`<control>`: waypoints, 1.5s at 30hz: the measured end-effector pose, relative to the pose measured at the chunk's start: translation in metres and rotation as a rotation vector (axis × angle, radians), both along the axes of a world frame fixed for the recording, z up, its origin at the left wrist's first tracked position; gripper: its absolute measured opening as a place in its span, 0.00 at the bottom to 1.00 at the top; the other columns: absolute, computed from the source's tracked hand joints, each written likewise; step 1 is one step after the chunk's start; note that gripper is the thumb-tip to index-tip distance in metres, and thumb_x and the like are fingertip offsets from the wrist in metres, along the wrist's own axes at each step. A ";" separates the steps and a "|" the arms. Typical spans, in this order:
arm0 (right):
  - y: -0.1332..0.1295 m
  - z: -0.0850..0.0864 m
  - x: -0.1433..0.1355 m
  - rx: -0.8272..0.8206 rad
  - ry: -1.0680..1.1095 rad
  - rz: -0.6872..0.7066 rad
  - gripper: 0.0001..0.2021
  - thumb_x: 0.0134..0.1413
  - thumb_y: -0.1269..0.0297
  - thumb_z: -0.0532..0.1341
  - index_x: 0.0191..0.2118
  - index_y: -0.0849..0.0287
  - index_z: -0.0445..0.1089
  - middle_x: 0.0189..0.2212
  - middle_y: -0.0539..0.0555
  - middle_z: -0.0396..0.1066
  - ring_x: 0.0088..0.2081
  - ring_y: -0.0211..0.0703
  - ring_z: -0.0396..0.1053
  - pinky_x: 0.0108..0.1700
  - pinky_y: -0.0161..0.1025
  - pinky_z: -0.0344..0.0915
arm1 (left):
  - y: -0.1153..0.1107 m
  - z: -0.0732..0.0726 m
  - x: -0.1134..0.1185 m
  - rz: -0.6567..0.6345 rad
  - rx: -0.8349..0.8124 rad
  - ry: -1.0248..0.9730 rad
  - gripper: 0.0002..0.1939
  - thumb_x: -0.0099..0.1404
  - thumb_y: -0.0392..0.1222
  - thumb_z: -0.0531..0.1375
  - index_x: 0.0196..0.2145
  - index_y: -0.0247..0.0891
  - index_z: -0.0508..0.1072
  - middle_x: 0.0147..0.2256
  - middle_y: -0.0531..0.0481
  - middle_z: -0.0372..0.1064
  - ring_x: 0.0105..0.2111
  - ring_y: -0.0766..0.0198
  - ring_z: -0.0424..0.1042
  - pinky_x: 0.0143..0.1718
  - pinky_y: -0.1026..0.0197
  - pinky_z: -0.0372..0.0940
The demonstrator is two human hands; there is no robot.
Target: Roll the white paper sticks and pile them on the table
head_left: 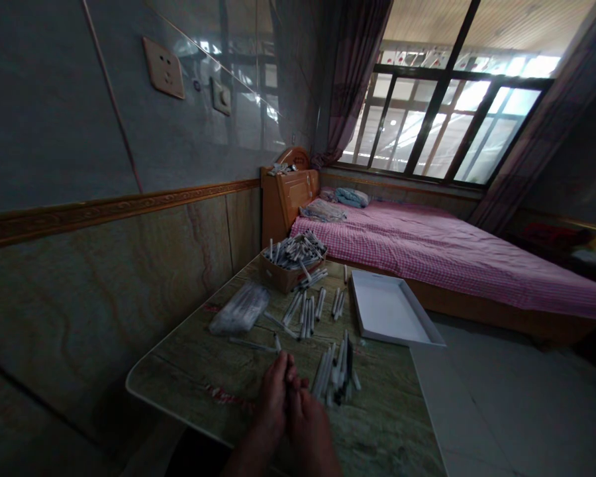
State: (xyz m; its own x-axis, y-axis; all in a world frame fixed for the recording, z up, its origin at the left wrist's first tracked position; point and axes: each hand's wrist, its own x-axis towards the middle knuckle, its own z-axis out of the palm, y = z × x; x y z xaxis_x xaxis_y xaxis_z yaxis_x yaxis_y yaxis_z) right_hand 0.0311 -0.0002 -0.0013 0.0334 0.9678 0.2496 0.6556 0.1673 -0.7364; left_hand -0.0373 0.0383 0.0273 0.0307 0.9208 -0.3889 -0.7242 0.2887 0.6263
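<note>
My left hand (273,389) and my right hand (308,414) are close together over the near part of the table, fingers curled. A short white pen with a dark tip (277,342) sticks up past my left fingertips, apparently pinched there. Whatever my right fingers hold is hidden by the hands and dim light. Just right of my hands lies a bunch of white and black pens (334,372). Farther back are small groups of white pens (305,315). Thin clear strips (252,345) lie left of them, beside a clear plastic bag of slender pieces (241,309).
A cardboard box (277,277) heaped with pens stands at the table's far end. A shallow white tray (392,308) overhangs the right edge of the table (179,377). Beyond is a bed (427,252) with a pink checked sheet; a tiled wall (179,265) runs along the left.
</note>
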 end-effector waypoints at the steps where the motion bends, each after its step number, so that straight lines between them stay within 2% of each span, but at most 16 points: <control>1: 0.000 0.004 0.000 -0.025 -0.076 -0.034 0.24 0.70 0.62 0.42 0.34 0.57 0.74 0.25 0.57 0.76 0.25 0.42 0.75 0.24 0.33 0.58 | 0.001 0.000 0.002 0.009 0.007 0.000 0.29 0.38 0.61 0.74 0.24 0.38 0.67 0.12 0.66 0.56 0.13 0.75 0.58 0.21 0.68 0.60; 5: -0.012 0.009 0.004 -0.138 -0.361 -0.090 0.14 0.66 0.67 0.50 0.38 0.54 0.74 0.26 0.56 0.78 0.25 0.46 0.76 0.23 0.35 0.55 | 0.014 0.007 -0.001 0.099 0.026 0.062 0.26 0.47 0.63 0.70 0.23 0.39 0.64 0.12 0.65 0.54 0.12 0.75 0.55 0.20 0.67 0.60; 7: -0.024 0.001 0.011 -0.131 -0.447 -0.094 0.11 0.65 0.66 0.53 0.36 0.52 0.73 0.24 0.54 0.77 0.24 0.47 0.76 0.22 0.35 0.54 | 0.026 0.016 -0.015 0.264 0.032 0.083 0.25 0.52 0.61 0.68 0.21 0.40 0.61 0.12 0.66 0.52 0.12 0.75 0.52 0.20 0.68 0.59; 9: -0.035 -0.010 0.024 -0.113 -0.472 -0.115 0.11 0.66 0.63 0.53 0.35 0.50 0.72 0.22 0.51 0.77 0.23 0.46 0.75 0.22 0.34 0.54 | 0.039 0.023 -0.033 0.299 0.052 0.062 0.25 0.56 0.59 0.67 0.21 0.40 0.59 0.13 0.66 0.50 0.12 0.76 0.51 0.22 0.68 0.62; 12: -0.043 -0.015 0.047 -0.090 -0.425 -0.178 0.13 0.68 0.62 0.51 0.37 0.49 0.72 0.25 0.50 0.77 0.27 0.44 0.76 0.25 0.33 0.58 | 0.046 0.024 -0.047 0.193 0.081 -0.009 0.21 0.61 0.56 0.65 0.25 0.39 0.64 0.15 0.65 0.52 0.14 0.76 0.53 0.24 0.68 0.63; 17: -0.034 -0.002 0.072 -0.081 -0.352 -0.169 0.10 0.63 0.60 0.56 0.36 0.48 0.75 0.36 0.50 0.76 0.32 0.39 0.75 0.28 0.30 0.59 | 0.025 -0.004 -0.027 -0.049 -0.019 0.004 0.23 0.59 0.62 0.64 0.33 0.39 0.68 0.16 0.66 0.52 0.13 0.76 0.50 0.17 0.70 0.52; 20: -0.031 -0.006 0.075 -0.080 -0.251 -0.184 0.09 0.60 0.60 0.58 0.38 0.48 0.76 0.37 0.51 0.74 0.35 0.40 0.74 0.31 0.30 0.61 | 0.011 -0.017 -0.015 -0.086 0.052 0.172 0.27 0.52 0.66 0.66 0.36 0.39 0.70 0.17 0.64 0.56 0.14 0.74 0.52 0.16 0.70 0.49; 22: -0.031 -0.013 0.077 -0.083 -0.142 -0.176 0.09 0.57 0.61 0.60 0.41 0.48 0.77 0.38 0.52 0.74 0.36 0.42 0.74 0.34 0.31 0.63 | 0.005 -0.021 -0.013 -0.098 0.137 0.356 0.25 0.54 0.65 0.65 0.36 0.39 0.72 0.19 0.62 0.59 0.15 0.72 0.55 0.17 0.69 0.50; 24: -0.031 -0.020 0.079 -0.084 -0.026 -0.174 0.11 0.55 0.59 0.62 0.43 0.49 0.77 0.40 0.53 0.74 0.36 0.44 0.75 0.36 0.33 0.65 | 0.001 -0.023 -0.014 -0.102 0.237 0.577 0.20 0.58 0.60 0.63 0.36 0.40 0.75 0.21 0.58 0.65 0.20 0.68 0.63 0.22 0.67 0.57; 26: -0.030 -0.021 0.083 -0.059 0.095 -0.184 0.12 0.56 0.56 0.61 0.43 0.50 0.77 0.41 0.54 0.75 0.37 0.46 0.75 0.39 0.36 0.67 | -0.002 -0.024 -0.015 -0.101 0.357 0.803 0.14 0.60 0.53 0.61 0.37 0.42 0.78 0.27 0.52 0.74 0.30 0.61 0.72 0.33 0.63 0.65; 29: -0.025 -0.013 0.087 -0.027 0.271 -0.252 0.15 0.59 0.50 0.56 0.38 0.54 0.76 0.36 0.54 0.77 0.38 0.47 0.75 0.41 0.37 0.67 | -0.007 -0.022 -0.018 -0.195 0.513 1.120 0.12 0.64 0.46 0.58 0.42 0.47 0.79 0.42 0.49 0.79 0.45 0.55 0.75 0.49 0.57 0.65; 32: -0.018 0.002 0.088 -0.072 0.373 -0.251 0.18 0.61 0.48 0.53 0.36 0.55 0.74 0.33 0.53 0.76 0.35 0.45 0.73 0.39 0.36 0.66 | -0.015 -0.014 -0.019 -0.342 0.627 1.356 0.15 0.67 0.42 0.54 0.46 0.49 0.78 0.45 0.49 0.78 0.46 0.56 0.75 0.50 0.56 0.64; 35: -0.010 0.011 0.085 -0.110 0.381 -0.205 0.18 0.60 0.48 0.52 0.30 0.55 0.70 0.26 0.50 0.72 0.30 0.42 0.69 0.34 0.35 0.63 | -0.020 -0.007 -0.018 -0.407 0.727 1.503 0.16 0.68 0.39 0.53 0.48 0.48 0.77 0.44 0.48 0.78 0.45 0.56 0.75 0.48 0.56 0.64; 38: -0.004 0.012 0.083 -0.107 0.374 -0.211 0.19 0.58 0.47 0.54 0.24 0.55 0.65 0.21 0.47 0.66 0.26 0.40 0.64 0.30 0.35 0.59 | -0.022 -0.009 -0.017 -0.415 0.785 1.611 0.16 0.68 0.38 0.54 0.49 0.49 0.77 0.42 0.48 0.78 0.44 0.56 0.75 0.46 0.57 0.65; 41: -0.003 0.008 0.084 -0.110 0.361 -0.215 0.19 0.56 0.47 0.55 0.23 0.55 0.65 0.20 0.47 0.64 0.25 0.40 0.63 0.29 0.35 0.57 | -0.022 -0.015 -0.017 -0.414 0.820 1.688 0.17 0.68 0.36 0.55 0.50 0.50 0.76 0.41 0.49 0.77 0.43 0.57 0.76 0.44 0.58 0.66; 45: -0.007 0.009 0.088 -0.050 0.338 -0.163 0.16 0.57 0.50 0.56 0.27 0.56 0.68 0.23 0.49 0.68 0.28 0.42 0.66 0.32 0.36 0.60 | -0.021 -0.020 -0.017 -0.425 0.846 1.726 0.19 0.68 0.34 0.55 0.50 0.50 0.76 0.40 0.49 0.78 0.40 0.58 0.76 0.42 0.60 0.66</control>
